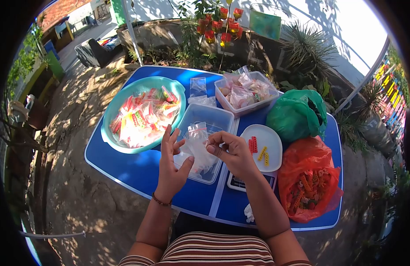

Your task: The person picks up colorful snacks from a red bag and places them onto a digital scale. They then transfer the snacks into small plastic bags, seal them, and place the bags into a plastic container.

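Over a clear plastic container, my right hand has its thumb and fingers pinched together at the edge of a small clear zip bag with a red line along its top. My left hand is raised left of the bag, fingers and thumb spread, holding nothing. More clear bags lie in the container below, partly hidden by the hands. Right of my right hand, a white plate bears red spiral pieces and yellow spiral pieces. It sits on a digital scale, partly covered by my forearm.
A turquoise basket of filled packets stands at the left. A tub of bagged items is at the back, near flat empty bags. At right are a green bag and a red bag of spiral pieces. Crumpled tissue lies in front.
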The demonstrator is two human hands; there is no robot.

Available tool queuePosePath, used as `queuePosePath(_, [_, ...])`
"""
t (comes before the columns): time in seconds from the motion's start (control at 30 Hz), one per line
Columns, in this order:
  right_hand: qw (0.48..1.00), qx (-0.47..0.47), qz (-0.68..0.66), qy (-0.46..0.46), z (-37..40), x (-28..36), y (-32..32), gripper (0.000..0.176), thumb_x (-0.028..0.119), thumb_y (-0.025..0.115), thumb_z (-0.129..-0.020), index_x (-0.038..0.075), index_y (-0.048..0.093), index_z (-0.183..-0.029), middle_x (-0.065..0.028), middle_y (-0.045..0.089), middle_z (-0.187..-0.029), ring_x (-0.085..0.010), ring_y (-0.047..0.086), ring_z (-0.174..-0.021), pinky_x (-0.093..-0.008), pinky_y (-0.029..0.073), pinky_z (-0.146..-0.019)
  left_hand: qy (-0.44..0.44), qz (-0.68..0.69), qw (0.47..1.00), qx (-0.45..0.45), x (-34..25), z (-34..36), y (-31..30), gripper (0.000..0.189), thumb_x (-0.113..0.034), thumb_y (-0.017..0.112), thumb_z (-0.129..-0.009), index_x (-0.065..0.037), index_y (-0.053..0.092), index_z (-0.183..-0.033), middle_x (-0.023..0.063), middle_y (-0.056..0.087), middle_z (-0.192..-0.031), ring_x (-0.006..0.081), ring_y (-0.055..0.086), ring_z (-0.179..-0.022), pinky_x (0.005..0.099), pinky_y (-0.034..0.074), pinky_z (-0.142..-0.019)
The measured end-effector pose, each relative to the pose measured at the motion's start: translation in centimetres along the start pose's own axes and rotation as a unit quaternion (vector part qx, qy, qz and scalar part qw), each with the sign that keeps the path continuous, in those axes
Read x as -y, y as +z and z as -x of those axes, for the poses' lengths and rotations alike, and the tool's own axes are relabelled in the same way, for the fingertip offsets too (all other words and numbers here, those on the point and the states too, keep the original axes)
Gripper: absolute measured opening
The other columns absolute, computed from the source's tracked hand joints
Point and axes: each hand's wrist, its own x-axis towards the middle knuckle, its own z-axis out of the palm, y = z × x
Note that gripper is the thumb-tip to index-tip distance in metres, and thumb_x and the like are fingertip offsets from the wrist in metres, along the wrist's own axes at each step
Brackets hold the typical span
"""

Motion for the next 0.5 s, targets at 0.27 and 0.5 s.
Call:
queuePosePath(0.27, [0.998, -0.058, 0.014, -0.023, 0.7, -1.1, -1.3, 0.011, 0.014, 0.073, -0.097, 0.004, 0.068, -0.100, 0.0005, 0.068, -0.088, -0.0061, 0.055, -0.079, -0.0256, 0.040, -0.066, 0.037, -0.300, 0.945, 0.123, -0.8, -1.0, -0.2, 0.043, -0.016, 0.078, -0.088, -0.014, 0.070, -0.129, -0.0017, 0.073, -0.101, 0.0167, 0.064, -0.101, 0.0404, 0.031, -0.103])
queuePosePath(0.5, [0.990, -0.119, -0.059, -0.040, 1.9, 0.4, -3.1, 0.009, 0.009, 0.067, -0.101, 0.000, 0.063, -0.102, -0.0034, 0.068, -0.096, -0.0074, 0.058, -0.087, -0.0238, 0.046, -0.078, 0.110, -0.422, 0.900, -0.002, 0.1, -1.2, 0.9, 0.041, -0.018, 0.075, -0.091, -0.011, 0.068, -0.131, 0.0060, 0.072, -0.116, 0.0241, 0.065, -0.109, 0.0443, 0.029, -0.108])
